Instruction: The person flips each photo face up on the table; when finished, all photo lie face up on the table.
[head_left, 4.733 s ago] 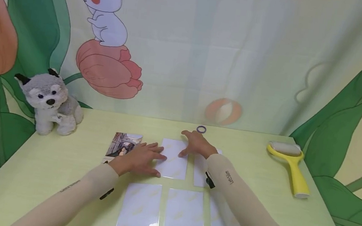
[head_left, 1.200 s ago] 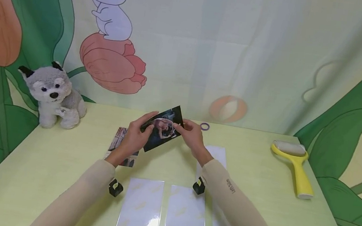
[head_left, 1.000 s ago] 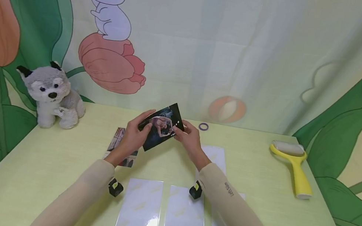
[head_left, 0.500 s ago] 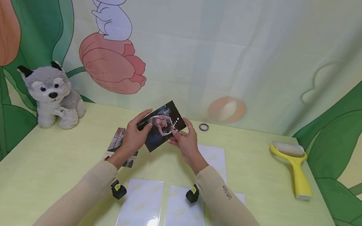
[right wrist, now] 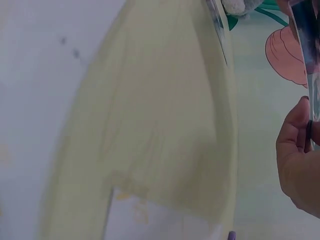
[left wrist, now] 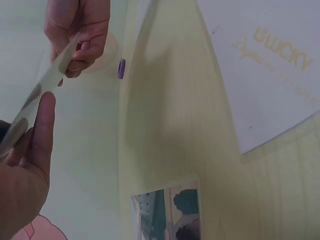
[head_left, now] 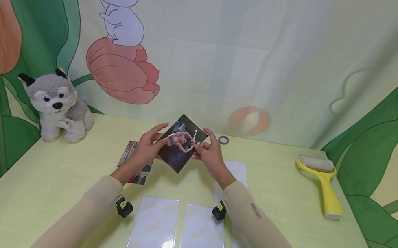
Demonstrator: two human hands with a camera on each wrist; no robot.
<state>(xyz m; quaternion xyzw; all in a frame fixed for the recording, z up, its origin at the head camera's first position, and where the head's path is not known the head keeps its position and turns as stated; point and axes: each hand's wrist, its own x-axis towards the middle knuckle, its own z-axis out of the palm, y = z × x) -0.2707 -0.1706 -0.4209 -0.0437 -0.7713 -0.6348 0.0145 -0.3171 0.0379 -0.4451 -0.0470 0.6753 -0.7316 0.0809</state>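
Observation:
A dark glossy photo (head_left: 180, 160) with a pale-framed figure is held face up above the table, tilted on its corner. My left hand (head_left: 147, 146) pinches its left side, thumb on the picture face. My right hand (head_left: 213, 156) pinches the right side near a row of small white marks. The left wrist view shows the photo nearly edge-on, with the right hand (left wrist: 80, 32) at its far end. Below the left hand, another photo (head_left: 143, 178) lies on the table, partly covered by that hand and wrist.
White-backed sheets lie in front: a left one (head_left: 151, 233), a middle one (head_left: 204, 239) and one partly under the right sleeve. Another white sheet (head_left: 238, 171) lies behind the right wrist. A purple ring (head_left: 223, 140), yellow-handled roller (head_left: 321, 183) and plush husky (head_left: 57, 108) stand farther out.
Earlier both hands were at a white-backed sheet on the table; that spot is now bare and the hands hold a photo. Over the last second the photo has turned counterclockwise between them.

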